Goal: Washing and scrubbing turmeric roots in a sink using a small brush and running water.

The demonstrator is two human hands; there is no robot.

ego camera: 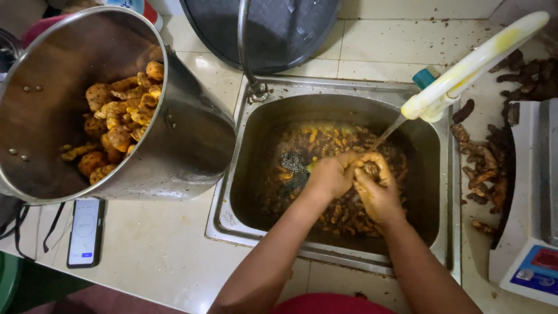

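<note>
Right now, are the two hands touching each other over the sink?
Touching. The head view shows the left hand and right hand pressed together, fingers meeting with no gap, above the roots in the sink.

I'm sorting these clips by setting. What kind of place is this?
Probably a kitchen or small food-prep room. A steel sink set in a tiled counter holds roots under a running tap, a big steel pot holds washed yellow ones, and a scale sits alongside.

1 steel pot [192, 134], 1 sink [232, 215], 1 phone [85, 231], 1 scale [532, 232], 2 hands [330, 175] [378, 192], roots too many to count.
</note>
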